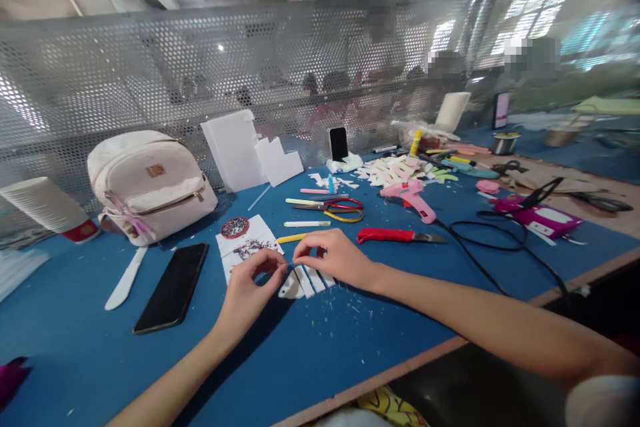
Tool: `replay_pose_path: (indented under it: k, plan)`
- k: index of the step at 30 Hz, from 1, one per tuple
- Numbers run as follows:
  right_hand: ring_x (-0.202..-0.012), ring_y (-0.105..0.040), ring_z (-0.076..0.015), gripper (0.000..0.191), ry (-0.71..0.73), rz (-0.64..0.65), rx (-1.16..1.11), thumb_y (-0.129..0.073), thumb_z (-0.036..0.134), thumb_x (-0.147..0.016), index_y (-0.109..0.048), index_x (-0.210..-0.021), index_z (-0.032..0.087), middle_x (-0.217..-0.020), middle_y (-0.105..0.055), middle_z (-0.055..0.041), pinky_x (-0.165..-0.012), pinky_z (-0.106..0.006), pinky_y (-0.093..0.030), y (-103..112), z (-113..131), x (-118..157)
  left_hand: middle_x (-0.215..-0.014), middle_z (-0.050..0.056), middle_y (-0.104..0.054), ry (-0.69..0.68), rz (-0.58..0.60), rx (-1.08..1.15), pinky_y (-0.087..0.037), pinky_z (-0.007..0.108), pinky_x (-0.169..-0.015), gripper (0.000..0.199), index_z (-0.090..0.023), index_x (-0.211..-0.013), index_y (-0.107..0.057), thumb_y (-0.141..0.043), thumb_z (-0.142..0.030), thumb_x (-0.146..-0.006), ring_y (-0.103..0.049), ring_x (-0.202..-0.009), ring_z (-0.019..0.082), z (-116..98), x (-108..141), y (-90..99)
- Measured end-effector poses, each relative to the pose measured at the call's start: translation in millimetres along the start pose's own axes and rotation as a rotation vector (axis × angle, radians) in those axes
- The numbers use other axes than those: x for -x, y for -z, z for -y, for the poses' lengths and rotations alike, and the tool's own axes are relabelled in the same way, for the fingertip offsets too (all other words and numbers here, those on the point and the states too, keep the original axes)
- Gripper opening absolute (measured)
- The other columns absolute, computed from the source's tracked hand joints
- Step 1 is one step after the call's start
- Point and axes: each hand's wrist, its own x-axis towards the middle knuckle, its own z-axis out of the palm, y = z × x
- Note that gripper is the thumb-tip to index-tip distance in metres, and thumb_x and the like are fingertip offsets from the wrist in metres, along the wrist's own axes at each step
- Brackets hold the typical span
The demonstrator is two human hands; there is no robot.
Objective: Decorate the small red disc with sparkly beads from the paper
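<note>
On the blue table, my left hand (255,280) has its thumb and index finger pinched together; what lies between the fingertips is too small to name. Close to its right, my right hand (335,255) makes a similar pinch, its tips almost meeting the left ones. Just below the fingertips lie several white strips (309,280), one end piece rounded with a dark spot. Behind my left hand is a white paper (225,255) with small coloured bits (250,247) scattered on it and a round red-rimmed dish (235,227) of similar bits.
A black phone (173,288) and white knife (127,280) lie left, before a backpack (153,187). Beyond my hands are scissors (335,207), a red-handled knife (387,235), a pink glue gun (411,197) with a black cord, and a foam scrap pile (395,170).
</note>
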Motion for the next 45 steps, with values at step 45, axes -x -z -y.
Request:
replay_pose_path:
  k: [45]
  plan:
    - [-0.073, -0.063, -0.0127, 0.009, -0.096, -0.006, -0.034, -0.068, 0.022, -0.087, -0.073, -0.081, 0.019, -0.082, -0.073, -0.0004, -0.064, -0.023, -0.042, 4.7, -5.9, -5.2, -0.077, 0.003, -0.055, -0.054, 0.108, -0.148, -0.039, 0.028, -0.07, 0.032, -0.023, -0.106, -0.077, -0.048, -0.025, -0.093, -0.052, -0.074, 0.017, -1.0, -4.3, 7.2]
